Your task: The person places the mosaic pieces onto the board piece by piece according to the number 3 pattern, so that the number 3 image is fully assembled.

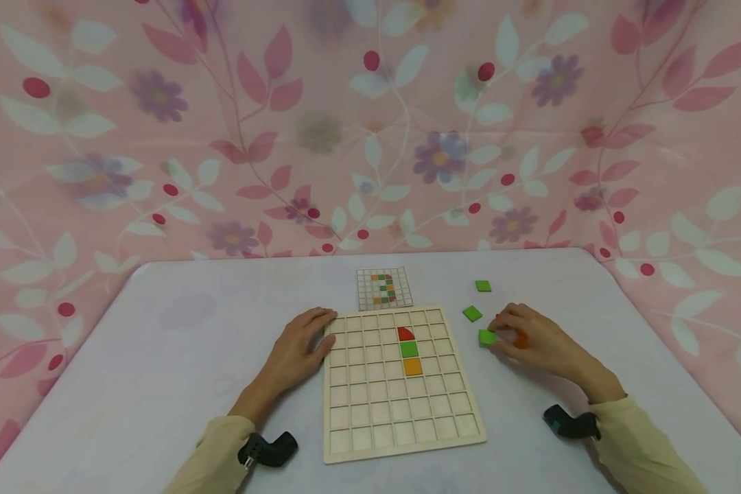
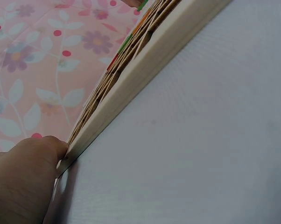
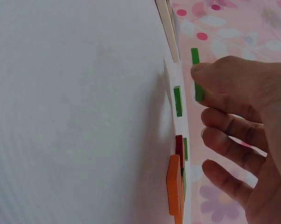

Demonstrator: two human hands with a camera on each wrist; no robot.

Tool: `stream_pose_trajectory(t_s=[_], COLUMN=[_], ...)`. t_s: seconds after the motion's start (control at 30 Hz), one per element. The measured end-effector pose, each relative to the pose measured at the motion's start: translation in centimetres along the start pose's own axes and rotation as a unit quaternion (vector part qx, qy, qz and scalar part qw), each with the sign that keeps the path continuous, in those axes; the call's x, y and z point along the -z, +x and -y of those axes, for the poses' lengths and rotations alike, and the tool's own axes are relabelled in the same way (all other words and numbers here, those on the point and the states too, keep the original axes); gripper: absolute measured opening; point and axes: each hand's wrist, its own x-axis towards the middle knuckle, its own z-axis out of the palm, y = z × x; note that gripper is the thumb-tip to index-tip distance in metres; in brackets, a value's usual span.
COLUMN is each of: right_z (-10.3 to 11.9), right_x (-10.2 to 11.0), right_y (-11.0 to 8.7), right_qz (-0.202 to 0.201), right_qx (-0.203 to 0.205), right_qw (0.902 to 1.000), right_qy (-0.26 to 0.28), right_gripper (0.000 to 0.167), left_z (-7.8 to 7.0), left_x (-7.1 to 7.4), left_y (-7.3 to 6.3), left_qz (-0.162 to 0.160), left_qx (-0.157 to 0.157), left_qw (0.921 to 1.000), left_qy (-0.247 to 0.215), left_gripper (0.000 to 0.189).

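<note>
My left hand [image 1: 293,353] rests at the left edge of a wooden grid board [image 1: 359,438], fingertips on its upper left corner and thumb at the side. Three tiles sit in one column of the board: a red one with a rounded corner [image 1: 405,334], a green square [image 1: 409,349] and an orange square [image 1: 412,367]. Right of the board, my right hand [image 1: 540,346] pinches a green square tile [image 3: 195,55] between thumb and index finger, raised off the table in the right wrist view. The other fingers of that hand are loosely bent.
Behind the board lies a printed grid card [image 1: 364,281] with a coloured figure. Two loose green tiles, one farther back [image 1: 483,285] and one nearer [image 1: 472,313], lie to the right. Orange tiles [image 3: 173,184] and a red tile [image 3: 179,144] are partly hidden under my right hand.
</note>
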Motion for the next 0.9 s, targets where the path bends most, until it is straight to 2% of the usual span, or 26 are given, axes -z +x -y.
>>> stream_pose_trajectory(t_s=[0.33,0.53,0.9], right_z=[2.1,3.4,4.6], right_x=[0.1,-0.2,-0.7], right_y=[0.4,0.7,0.7], right_qz=[-0.007,-0.023,-0.016], right_qx=[0.015,0.036,0.023], right_qw=[0.9998,0.9991,0.9996], right_qy=[0.009,-0.005,-0.002], right_gripper=[0.023,0.024,0.024], left_z=[0.0,-0.1,-0.2], left_x=[-0.1,0.0,0.1], left_y=[0.1,0.2,0.1], left_qz=[0.007,-0.006,-0.008], left_qx=[0.007,-0.011,-0.013], left_qw=[0.9999,0.9999,0.9999], left_qy=[-0.002,0.004,0.005], left_gripper=[0.043,0.042,0.042])
